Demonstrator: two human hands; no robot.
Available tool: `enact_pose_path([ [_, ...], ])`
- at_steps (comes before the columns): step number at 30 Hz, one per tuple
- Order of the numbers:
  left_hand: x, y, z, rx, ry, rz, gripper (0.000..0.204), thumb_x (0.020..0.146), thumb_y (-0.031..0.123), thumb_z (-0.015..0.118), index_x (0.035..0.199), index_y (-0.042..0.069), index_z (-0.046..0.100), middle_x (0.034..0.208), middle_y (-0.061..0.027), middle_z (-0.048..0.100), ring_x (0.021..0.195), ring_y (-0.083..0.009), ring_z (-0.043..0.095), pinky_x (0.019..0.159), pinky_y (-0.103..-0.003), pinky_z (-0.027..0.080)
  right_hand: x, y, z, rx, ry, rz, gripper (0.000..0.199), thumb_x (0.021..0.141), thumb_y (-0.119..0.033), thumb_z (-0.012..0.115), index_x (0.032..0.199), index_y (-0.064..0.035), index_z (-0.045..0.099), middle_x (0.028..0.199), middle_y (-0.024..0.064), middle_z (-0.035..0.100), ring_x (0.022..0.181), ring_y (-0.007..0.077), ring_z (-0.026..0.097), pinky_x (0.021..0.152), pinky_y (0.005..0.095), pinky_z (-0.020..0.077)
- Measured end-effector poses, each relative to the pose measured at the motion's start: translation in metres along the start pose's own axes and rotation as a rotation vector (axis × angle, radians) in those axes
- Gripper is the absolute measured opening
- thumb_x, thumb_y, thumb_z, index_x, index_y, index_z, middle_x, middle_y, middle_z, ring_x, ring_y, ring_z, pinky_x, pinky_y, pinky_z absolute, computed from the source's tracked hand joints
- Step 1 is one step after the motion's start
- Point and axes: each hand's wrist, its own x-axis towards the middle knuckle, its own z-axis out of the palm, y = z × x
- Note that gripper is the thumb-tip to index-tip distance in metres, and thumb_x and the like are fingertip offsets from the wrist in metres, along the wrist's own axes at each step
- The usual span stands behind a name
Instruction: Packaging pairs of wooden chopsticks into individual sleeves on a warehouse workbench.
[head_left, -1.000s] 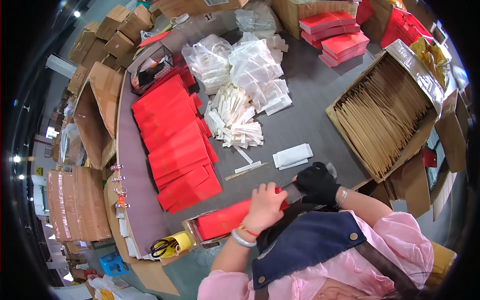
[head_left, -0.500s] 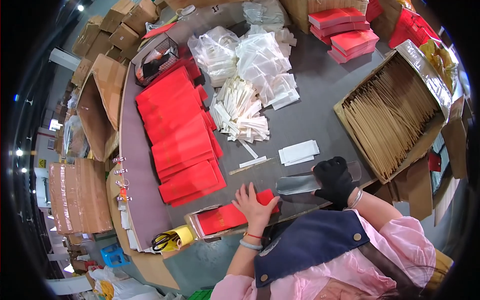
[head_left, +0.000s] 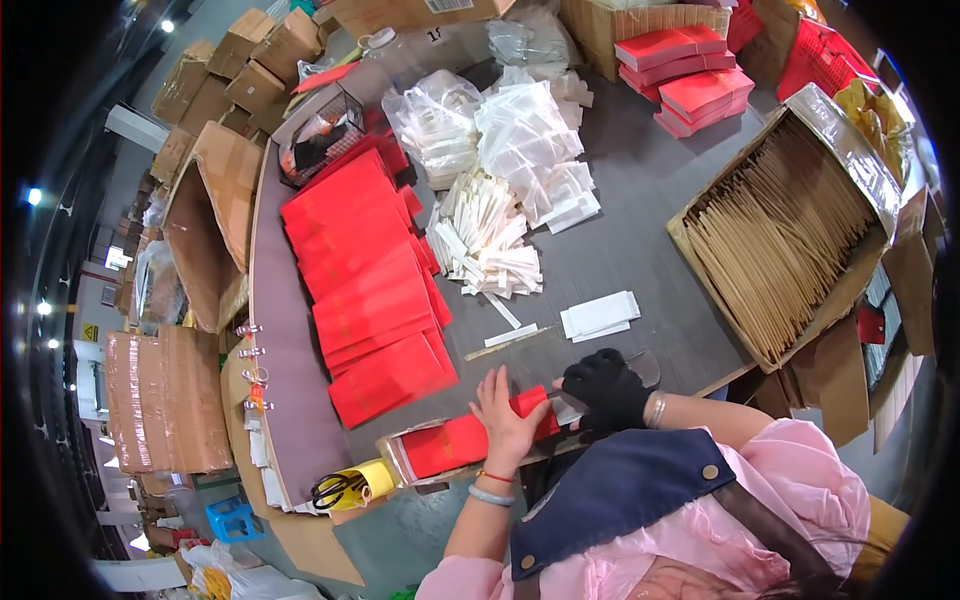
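Note:
My left hand (head_left: 508,422) is bare, its fingers spread and resting on a red paper packet (head_left: 448,446). The packet lies in a shallow cardboard tray (head_left: 393,462) at the table's near edge. My right hand (head_left: 606,392), in a black fingerless glove, is curled around a long clear plastic strip (head_left: 648,368). One end of the strip reaches the packet's right end; its middle is hidden under the glove. Just beyond that hand lies a small stack of white paper slips (head_left: 600,315).
Overlapping red envelopes (head_left: 375,300) line the left side. Beyond the hands are a heap of white strips (head_left: 485,240) and clear plastic bags (head_left: 535,140). A carton of thin brown sticks (head_left: 780,250) stands right, red bundles (head_left: 705,95) far right, a yellow holder (head_left: 373,481) with scissors near left.
My right hand has moved left with the plastic strip, bringing its end up to the red packet. My left hand stays spread on the packet.

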Motion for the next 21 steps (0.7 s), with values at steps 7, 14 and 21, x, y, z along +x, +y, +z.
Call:
enact_pose_path([
  [7,0.091,-0.02,-0.005,0.15,0.203,0.263,0.027,0.079,0.02,0.072,0.104,0.011,0.068,0.108,-0.0116,0.059,0.103,-0.0326,0.054,0.088,-0.045,0.043,-0.069,0.09,-0.056,0.025,0.557,0.286,0.044,0.072,-0.025,0.077,0.111,-0.0091,0.061,0.109,0.0112,0.062,0.104,0.0316,0.057,0.091,0.0424,0.0428],
  [14,0.118,-0.005,-0.005,0.246,0.012,0.316,0.009,0.077,0.015,0.071,0.078,0.011,0.063,0.09,-0.0084,0.06,0.091,-0.0298,0.056,0.078,-0.045,0.043,-0.191,0.199,-0.09,-0.244,0.89,0.831,0.032,0.079,-0.021,0.071,0.105,-0.0049,0.063,0.103,0.0142,0.062,0.099,0.0353,0.058,0.088,0.0416,0.046],
  [21,0.116,0.055,0.057,0.152,-0.009,0.577,0.023,0.079,0.026,0.068,0.096,0.01,0.063,0.096,-0.0095,0.059,0.094,-0.0329,0.055,0.078,-0.046,0.044,-0.221,0.25,-0.076,-0.288,0.533,1.076,0.039,0.084,-0.017,0.056,0.12,-0.0031,0.06,0.114,0.022,0.061,0.109,0.0375,0.057,0.096,0.0432,0.0437],
])
